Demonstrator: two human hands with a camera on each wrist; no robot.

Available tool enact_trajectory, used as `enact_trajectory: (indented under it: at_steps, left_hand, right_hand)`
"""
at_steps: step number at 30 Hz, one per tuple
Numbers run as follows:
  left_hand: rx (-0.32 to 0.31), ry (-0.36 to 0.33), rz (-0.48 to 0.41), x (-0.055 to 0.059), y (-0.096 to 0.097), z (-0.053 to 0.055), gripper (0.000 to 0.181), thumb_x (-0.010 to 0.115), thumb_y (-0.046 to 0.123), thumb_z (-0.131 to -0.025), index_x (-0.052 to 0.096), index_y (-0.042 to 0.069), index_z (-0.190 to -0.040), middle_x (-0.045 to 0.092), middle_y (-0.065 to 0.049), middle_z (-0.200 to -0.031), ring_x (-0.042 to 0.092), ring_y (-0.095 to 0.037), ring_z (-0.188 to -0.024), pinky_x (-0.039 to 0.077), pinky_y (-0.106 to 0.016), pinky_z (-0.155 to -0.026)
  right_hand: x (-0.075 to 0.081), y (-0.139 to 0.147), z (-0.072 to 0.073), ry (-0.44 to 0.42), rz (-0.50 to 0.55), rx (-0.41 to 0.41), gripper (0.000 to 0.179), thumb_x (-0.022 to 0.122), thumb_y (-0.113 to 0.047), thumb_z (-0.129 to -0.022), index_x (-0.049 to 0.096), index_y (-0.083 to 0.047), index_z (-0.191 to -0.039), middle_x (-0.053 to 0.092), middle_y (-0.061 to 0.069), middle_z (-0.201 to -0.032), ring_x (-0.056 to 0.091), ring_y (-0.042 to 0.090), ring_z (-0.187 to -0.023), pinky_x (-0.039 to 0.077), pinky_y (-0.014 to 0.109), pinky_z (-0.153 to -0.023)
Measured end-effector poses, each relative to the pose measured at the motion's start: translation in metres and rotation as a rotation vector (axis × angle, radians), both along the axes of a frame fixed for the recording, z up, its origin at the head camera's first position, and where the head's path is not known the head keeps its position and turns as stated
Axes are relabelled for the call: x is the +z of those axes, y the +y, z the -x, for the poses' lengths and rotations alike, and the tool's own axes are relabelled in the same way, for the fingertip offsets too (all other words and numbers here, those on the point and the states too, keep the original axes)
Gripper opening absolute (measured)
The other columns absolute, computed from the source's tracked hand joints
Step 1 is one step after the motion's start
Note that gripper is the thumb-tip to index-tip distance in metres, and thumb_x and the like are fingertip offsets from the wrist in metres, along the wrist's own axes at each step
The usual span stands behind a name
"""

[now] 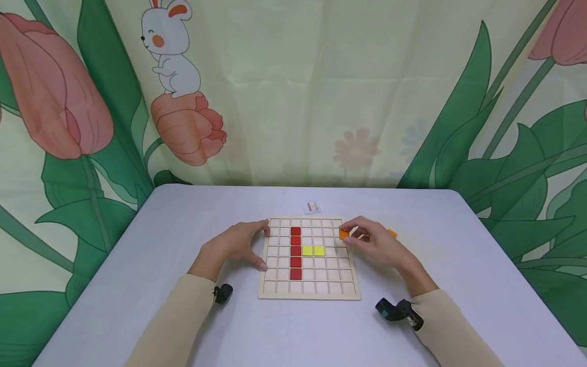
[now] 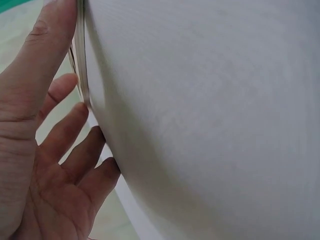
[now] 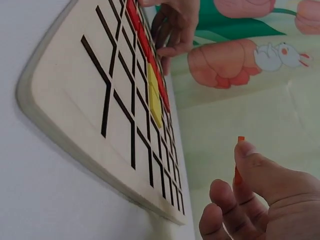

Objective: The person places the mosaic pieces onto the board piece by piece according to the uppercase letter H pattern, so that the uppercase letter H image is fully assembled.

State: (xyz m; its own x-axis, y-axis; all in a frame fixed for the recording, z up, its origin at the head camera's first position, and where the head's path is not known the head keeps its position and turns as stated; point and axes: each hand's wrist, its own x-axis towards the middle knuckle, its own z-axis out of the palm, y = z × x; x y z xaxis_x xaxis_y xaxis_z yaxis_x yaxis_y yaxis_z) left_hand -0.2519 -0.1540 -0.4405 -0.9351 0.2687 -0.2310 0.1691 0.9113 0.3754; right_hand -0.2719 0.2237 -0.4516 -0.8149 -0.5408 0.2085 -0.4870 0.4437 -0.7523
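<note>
A wooden grid board (image 1: 276, 288) lies on the table. Several red square tiles (image 1: 295, 262) fill part of one column, and two yellow tiles (image 1: 318, 251) sit beside them in one row. My right hand (image 1: 378, 244) pinches an orange square tile (image 1: 344, 234) between thumb and fingers, over the board's upper right edge. Seen from the right wrist, the orange tile (image 3: 238, 172) is held edge-on, apart from the board. My left hand (image 1: 236, 244) rests at the board's left edge, thumb and forefinger spread along it, the other fingers loosely bent.
Beyond the board's far edge lies a small card (image 1: 313, 206) printed with a coloured grid pattern. Another orange piece (image 1: 392, 233) shows partly behind the right hand. The white-covered table (image 1: 284, 336) ends at a patterned curtain (image 1: 284, 102) at the back.
</note>
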Motion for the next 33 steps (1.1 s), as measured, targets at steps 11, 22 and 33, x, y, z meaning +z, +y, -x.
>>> enact_trajectory:
  at_steps: [11,22,33]
  left_hand:
    - [0.003,0.005,-0.004,0.0,0.001,-0.001,0.08,0.1,0.053,-0.053,0.055,0.034,-0.117,0.051,0.002,-0.152,0.053,-0.02,-0.126,0.045,-0.045,-0.11]
    - [-0.003,0.01,0.003,0.0,0.0,0.001,0.079,0.099,0.053,-0.054,0.055,0.032,-0.117,0.047,0.001,-0.157,0.053,-0.021,-0.127,0.045,-0.046,-0.11]
    - [-0.007,0.009,-0.009,0.001,0.0,-0.001,0.079,0.1,0.051,-0.054,0.055,0.032,-0.117,0.043,0.002,-0.161,0.052,-0.021,-0.129,0.044,-0.045,-0.111]
  right_hand:
    - [-0.001,-0.016,0.01,-0.087,-0.016,-0.042,0.033,0.073,-0.023,-0.097,0.067,-0.012,-0.128,0.064,0.007,-0.131,0.063,0.02,-0.091,0.053,0.024,-0.077]
    - [-0.007,-0.023,0.016,-0.155,-0.066,-0.091,0.033,0.074,-0.027,-0.097,0.067,-0.02,-0.129,0.062,-0.001,-0.13,0.058,0.023,-0.097,0.051,0.026,-0.075]
    - [-0.01,-0.03,0.027,-0.064,-0.117,-0.056,0.029,0.075,-0.025,-0.096,0.07,-0.018,-0.124,0.064,0.003,-0.118,0.05,0.021,-0.08,0.04,0.029,-0.067]
